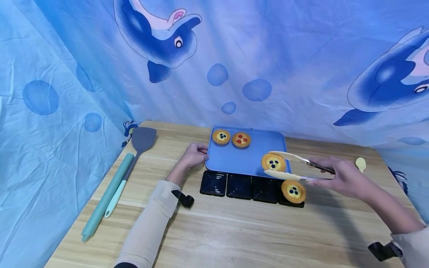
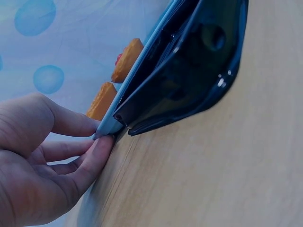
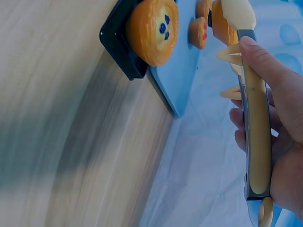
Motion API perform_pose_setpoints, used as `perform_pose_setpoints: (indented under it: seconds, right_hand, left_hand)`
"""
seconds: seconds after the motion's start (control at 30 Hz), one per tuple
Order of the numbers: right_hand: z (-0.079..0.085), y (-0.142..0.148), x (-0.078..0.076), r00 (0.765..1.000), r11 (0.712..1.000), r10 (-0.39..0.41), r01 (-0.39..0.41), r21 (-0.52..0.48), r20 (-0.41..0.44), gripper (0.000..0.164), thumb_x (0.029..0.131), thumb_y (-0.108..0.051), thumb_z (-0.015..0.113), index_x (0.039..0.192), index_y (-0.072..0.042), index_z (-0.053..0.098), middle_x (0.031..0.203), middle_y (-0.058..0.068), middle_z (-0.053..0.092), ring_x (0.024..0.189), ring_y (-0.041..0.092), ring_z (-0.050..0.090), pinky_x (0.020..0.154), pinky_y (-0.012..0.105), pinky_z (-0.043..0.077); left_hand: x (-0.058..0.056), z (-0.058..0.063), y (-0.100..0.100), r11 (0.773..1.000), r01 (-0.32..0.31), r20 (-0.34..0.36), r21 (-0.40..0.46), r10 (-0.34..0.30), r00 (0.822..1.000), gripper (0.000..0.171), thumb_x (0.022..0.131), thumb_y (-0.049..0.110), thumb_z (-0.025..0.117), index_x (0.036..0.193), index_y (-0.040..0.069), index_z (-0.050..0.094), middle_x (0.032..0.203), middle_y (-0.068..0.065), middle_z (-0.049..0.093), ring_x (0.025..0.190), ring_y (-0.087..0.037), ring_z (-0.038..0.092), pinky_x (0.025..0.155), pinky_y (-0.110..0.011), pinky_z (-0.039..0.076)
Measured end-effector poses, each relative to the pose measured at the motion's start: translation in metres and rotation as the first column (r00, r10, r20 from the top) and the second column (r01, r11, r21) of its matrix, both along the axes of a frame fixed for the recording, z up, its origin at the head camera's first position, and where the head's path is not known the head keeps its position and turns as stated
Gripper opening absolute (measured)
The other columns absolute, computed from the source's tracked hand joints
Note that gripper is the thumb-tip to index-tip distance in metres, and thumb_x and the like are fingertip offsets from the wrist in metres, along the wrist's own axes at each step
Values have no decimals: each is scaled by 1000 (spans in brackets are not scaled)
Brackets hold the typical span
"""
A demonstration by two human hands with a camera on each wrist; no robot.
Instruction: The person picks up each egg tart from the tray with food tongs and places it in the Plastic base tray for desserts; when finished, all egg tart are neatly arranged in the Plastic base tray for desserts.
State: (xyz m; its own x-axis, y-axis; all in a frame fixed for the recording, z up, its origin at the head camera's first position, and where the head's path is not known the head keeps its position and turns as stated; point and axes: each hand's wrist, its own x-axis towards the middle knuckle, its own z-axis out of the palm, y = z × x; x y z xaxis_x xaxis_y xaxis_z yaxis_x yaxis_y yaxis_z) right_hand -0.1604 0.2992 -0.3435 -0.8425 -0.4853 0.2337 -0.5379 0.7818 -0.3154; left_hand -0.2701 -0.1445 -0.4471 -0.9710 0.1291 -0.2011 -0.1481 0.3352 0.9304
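Nearest: pale sleeves on both arms, left sleeve point(image 1: 151, 219) over the wood-grain table point(image 1: 221, 230), right sleeve point(image 1: 415, 243) at the lower right corner, black strap on each. Left side of table: teal rod point(image 1: 107, 197), lying slantwise; beside it a spatula point(image 1: 143, 138), light teal handle toward the near side, grey blade at the far end. Middle: row of four black square dishes point(image 1: 239, 186) along the near edge of the blue tray; rightmost one carries a tart point(image 1: 293, 191), yellow filling, three dark blue berries, golden crust. Right hand point(image 1: 348, 178) comes in from the right, fingers wrapped round the tongs point(image 1: 288, 176); cream tips sit either side of another blue-berry tart point(image 1: 273, 163), held over the tray's near right corner, looks lifted in the right wrist view. Left hand point(image 1: 192, 155) at the tray's left edge, thumb and fingers pinching the rim of the blue tray point(image 1: 234, 160). Far left corner of tray: blue-berry tart at the left point(image 1: 221, 137), red-topped tart point(image 1: 241, 140) just right of it. Far right of table: pale yellow spoon point(image 1: 360, 164), handle partly hidden behind right hand. Behind everything: blue curtain point(image 1: 234, 44) with dolphins and bubbles.
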Motion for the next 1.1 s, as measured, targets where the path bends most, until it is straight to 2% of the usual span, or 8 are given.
perform_pose_setpoints:
  seconds: [0.03, 0.27, 0.47, 0.57, 0.77, 0.87, 0.97, 1.1]
  right_hand:
    - [0, 0, 2, 1000, 1000, 5, -5, -1, -6, 64, 70, -33, 82, 123, -4, 62, 110, 14, 68, 97, 30, 64, 68, 35, 54]
    - [-5, -2, 10, 1000, 1000, 11, -11, -8, -26, 64, 65, -34, 85, 120, -9, 65, 109, 4, 69, 96, 18, 62, 72, 13, 49]
    - [-4, -6, 17, 998, 998, 55, -56, -12, -22, 64, 66, -35, 84, 121, -9, 64, 109, 5, 69, 96, 15, 62, 75, 8, 45]
    - [-8, -8, 18, 998, 998, 63, -63, -6, -26, 63, 65, -35, 84, 120, -10, 65, 108, 3, 69, 96, 15, 62, 75, 11, 47]
    - [-15, -11, 17, 998, 996, 55, -55, 65, -4, 63, 66, -42, 82, 120, -12, 65, 111, -1, 68, 99, 17, 62, 75, 34, 54]
    - [-17, -13, 16, 998, 994, 70, -70, 89, 6, 63, 68, -44, 81, 120, -12, 65, 113, 0, 68, 101, 20, 62, 77, 41, 54]
    - [-18, -15, 16, 996, 990, 85, -86, 109, 14, 62, 70, -46, 79, 122, -14, 64, 114, -1, 67, 100, 20, 62, 76, 40, 54]
    - [-18, -18, 17, 994, 986, 104, -107, 126, 26, 63, 71, -48, 77, 121, -12, 64, 114, -1, 67, 96, 15, 61, 68, 32, 52]
  left_hand:
    - [0, 0, 0, 1000, 2, -3, 1, -2, 1000, 41, 80, -6, 60, 120, -9, 55, 103, -19, 58, 86, -25, 61, 71, -30, 58]
    - [1, 1, -1, 1000, 1, 6, 5, -1, 1000, 40, 80, -5, 60, 119, -9, 55, 105, -20, 58, 87, -25, 61, 71, -30, 58]
    - [2, 3, 0, 1000, 2, 8, 0, -2, 1000, 40, 80, -5, 60, 119, -9, 55, 105, -20, 58, 87, -26, 61, 71, -30, 58]
    - [2, 3, 0, 1000, 1, 10, 2, -1, 1000, 40, 80, -5, 60, 119, -9, 56, 104, -19, 58, 87, -26, 61, 71, -30, 58]
    - [2, 3, 0, 1000, -3, 5, 3, 3, 1000, 40, 79, -6, 60, 119, -9, 56, 104, -19, 58, 86, -25, 61, 70, -30, 58]
    - [2, 3, 0, 1000, -2, 0, 3, 2, 1000, 40, 80, -6, 60, 119, -9, 56, 104, -20, 58, 86, -24, 61, 71, -30, 58]
    - [1, 2, 0, 1000, 4, -4, 3, -3, 1000, 40, 80, -6, 59, 120, -10, 55, 105, -20, 58, 86, -24, 61, 71, -30, 58]
    - [1, 1, -1, 1000, 6, 2, 2, -6, 1000, 40, 80, -6, 60, 120, -9, 55, 105, -20, 58, 87, -25, 61, 71, -30, 58]
